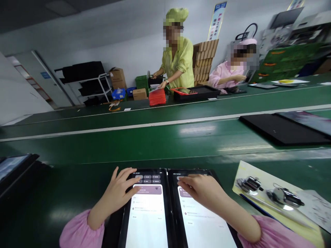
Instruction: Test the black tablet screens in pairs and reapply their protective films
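Two lit tablets lie side by side on the green bench in front of me, each with a settings panel pulled down. Over the top left of the left tablet is my left hand, its fingers spread and fingertips at the screen. My right hand reaches over the upper part of the right tablet, fingers extended together with the tips at the screen's upper left. Neither hand holds anything. The right hand covers part of that screen.
At right, two metal tally counters and a pen rest on yellow paper. A black tray sits on the conveyor. Another tablet is at left. Across the line, two people work beside red sheets.
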`<action>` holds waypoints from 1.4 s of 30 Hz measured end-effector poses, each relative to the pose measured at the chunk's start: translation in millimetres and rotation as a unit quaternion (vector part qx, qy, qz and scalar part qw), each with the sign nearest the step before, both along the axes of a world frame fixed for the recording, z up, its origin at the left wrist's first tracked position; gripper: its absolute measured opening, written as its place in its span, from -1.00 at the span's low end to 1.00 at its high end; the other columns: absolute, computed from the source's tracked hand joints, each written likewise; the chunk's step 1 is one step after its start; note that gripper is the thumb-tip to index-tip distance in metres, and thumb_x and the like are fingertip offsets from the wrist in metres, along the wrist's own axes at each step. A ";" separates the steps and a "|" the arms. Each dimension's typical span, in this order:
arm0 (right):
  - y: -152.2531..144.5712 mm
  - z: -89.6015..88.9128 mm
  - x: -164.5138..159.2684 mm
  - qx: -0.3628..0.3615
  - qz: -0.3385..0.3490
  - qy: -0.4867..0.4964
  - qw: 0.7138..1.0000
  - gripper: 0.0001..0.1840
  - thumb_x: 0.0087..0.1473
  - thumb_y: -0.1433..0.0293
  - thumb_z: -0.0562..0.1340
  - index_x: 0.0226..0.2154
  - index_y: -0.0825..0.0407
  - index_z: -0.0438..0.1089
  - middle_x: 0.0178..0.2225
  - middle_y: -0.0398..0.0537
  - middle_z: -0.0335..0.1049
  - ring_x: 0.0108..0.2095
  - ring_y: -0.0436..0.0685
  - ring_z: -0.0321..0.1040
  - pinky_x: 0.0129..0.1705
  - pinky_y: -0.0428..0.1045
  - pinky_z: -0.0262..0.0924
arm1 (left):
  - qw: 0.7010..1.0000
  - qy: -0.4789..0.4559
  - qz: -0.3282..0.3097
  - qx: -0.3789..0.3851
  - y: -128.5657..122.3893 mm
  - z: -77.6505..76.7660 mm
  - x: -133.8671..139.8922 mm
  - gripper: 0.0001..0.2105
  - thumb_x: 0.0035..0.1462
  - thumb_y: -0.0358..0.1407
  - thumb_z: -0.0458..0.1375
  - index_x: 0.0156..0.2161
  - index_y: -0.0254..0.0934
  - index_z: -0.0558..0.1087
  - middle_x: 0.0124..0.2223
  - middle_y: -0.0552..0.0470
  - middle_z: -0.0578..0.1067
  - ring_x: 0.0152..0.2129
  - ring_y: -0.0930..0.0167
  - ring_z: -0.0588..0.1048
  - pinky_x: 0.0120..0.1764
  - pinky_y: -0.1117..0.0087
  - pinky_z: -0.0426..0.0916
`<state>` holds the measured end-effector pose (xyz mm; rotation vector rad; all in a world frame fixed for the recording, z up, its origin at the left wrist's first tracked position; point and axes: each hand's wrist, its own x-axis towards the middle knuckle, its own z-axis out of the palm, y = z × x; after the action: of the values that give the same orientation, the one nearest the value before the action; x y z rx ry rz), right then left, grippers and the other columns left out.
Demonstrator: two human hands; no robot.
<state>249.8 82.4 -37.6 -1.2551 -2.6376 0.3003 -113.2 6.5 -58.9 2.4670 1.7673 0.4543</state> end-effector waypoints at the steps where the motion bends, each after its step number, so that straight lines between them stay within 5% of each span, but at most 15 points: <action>1: 2.7 0.1 5.4 0.001 -0.004 0.009 1.000 -0.53 0.46 0.15 0.03 -0.10 -0.12 0.66 -0.30 0.00 0.62 -0.35 0.21 0.58 -0.39 0.02 0.33 | 1.000 -0.010 0.006 -0.009 -0.5 1.0 -1.3 -0.71 0.44 -0.11 0.11 0.18 0.10 0.54 0.32 -0.01 0.46 0.29 0.13 0.40 0.39 -0.45 -0.07; 4: 12.7 -6.7 36.1 0.040 -0.059 0.103 0.992 -0.38 0.45 -0.02 -0.04 0.02 -0.06 0.62 -0.16 0.09 0.62 -0.18 0.29 0.58 -0.21 0.13 0.46 | 0.993 -0.096 0.061 -0.024 -4.3 -4.5 -8.4 -0.68 0.45 -0.07 0.07 0.18 0.01 0.52 0.32 -0.03 0.45 0.29 0.17 0.42 0.41 -0.29 0.09; 7: 16.9 -28.0 75.5 0.073 -0.159 0.223 0.959 -0.27 0.37 -0.19 -0.02 -0.06 -0.05 0.64 -0.09 0.13 0.60 -0.08 0.34 0.56 0.01 0.25 0.47 | 0.967 -0.212 0.140 -0.017 -8.5 -20.3 -14.7 -0.59 0.48 -0.02 0.00 0.26 -0.08 0.45 0.34 -0.10 0.44 0.32 0.21 0.38 0.37 -0.06 0.29; 11: 5.2 -60.3 104.3 -0.021 -0.206 0.283 0.936 -0.28 0.31 -0.24 0.06 -0.06 -0.06 0.65 0.05 0.11 0.58 0.07 0.35 0.55 0.19 0.23 0.44 | 0.938 -0.301 0.170 -0.019 -7.4 -39.0 -11.6 -0.54 0.49 0.03 -0.06 0.21 -0.12 0.52 0.40 -0.10 0.37 0.37 0.20 0.33 0.38 0.01 0.29; 17: -12.0 -73.5 89.9 -0.100 -0.240 0.360 0.896 -0.26 0.27 -0.26 0.13 0.09 -0.06 0.61 0.26 0.11 0.43 0.34 0.38 0.28 0.40 0.28 0.17 | 0.920 -0.349 0.178 -0.016 -6.4 -44.1 -5.7 -0.53 0.47 0.06 -0.04 0.18 -0.13 0.54 0.41 -0.09 0.36 0.38 0.19 0.31 0.42 0.00 0.21; 22: -5.7 -71.6 77.5 -0.163 -0.273 0.438 0.841 -0.22 0.16 -0.26 0.27 0.15 -0.05 0.55 0.32 0.13 0.36 0.39 0.43 0.19 0.47 0.35 -0.03 | 0.941 -0.288 0.176 -0.018 -10.4 -31.6 -7.0 -0.54 0.47 0.05 -0.04 0.21 -0.13 0.50 0.39 -0.11 0.37 0.37 0.17 0.31 0.41 -0.07 0.21; 25: 0.3 -67.1 75.6 -0.199 -0.261 0.459 0.825 -0.22 0.19 -0.14 0.30 0.32 -0.10 0.37 0.33 0.06 0.35 0.37 0.37 0.24 0.39 0.30 0.15 | 0.973 -0.192 0.132 0.003 -8.2 -11.5 2.0 -0.49 0.46 0.06 -0.01 0.34 -0.12 0.34 0.41 -0.14 0.35 0.41 0.12 0.24 0.42 -0.19 0.13; 29: 4.1 -62.5 73.4 -0.224 -0.232 0.485 0.813 -0.23 0.16 0.06 0.35 0.36 -0.12 0.29 0.42 0.02 0.22 0.38 0.33 0.22 0.31 0.20 0.28 | 0.997 -0.080 -0.005 -0.003 -2.0 7.8 28.8 -0.53 0.47 0.01 0.02 0.38 0.03 0.29 0.46 -0.08 0.28 0.42 0.11 0.22 0.44 -0.31 -0.05; 34: 3.0 -73.2 76.1 -0.220 -0.204 0.522 0.798 -0.17 0.02 0.20 0.35 0.35 -0.11 0.26 0.45 0.02 0.15 0.46 0.33 0.05 0.43 0.26 0.07 | 0.995 -0.042 -0.080 0.035 -1.2 -5.9 51.6 -0.50 0.45 0.01 0.07 0.39 -0.02 0.30 0.45 -0.13 0.29 0.40 0.09 0.26 0.45 -0.30 -0.13; 42: 5.2 -89.0 81.6 -0.205 -0.179 0.544 0.793 -0.12 -0.11 0.22 0.49 0.29 -0.22 0.33 0.41 -0.06 0.23 0.47 0.37 0.01 0.48 0.29 -0.05 | 0.987 -0.005 -0.136 0.088 -7.0 -12.7 46.1 -0.54 0.39 0.02 0.17 0.30 -0.04 0.44 0.40 -0.09 0.37 0.36 0.18 0.31 0.50 -0.08 -0.30</action>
<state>331.4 87.6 -126.6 -1.1196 -1.3459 1.1555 -67.0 -0.6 -71.6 2.7649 1.4104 0.6199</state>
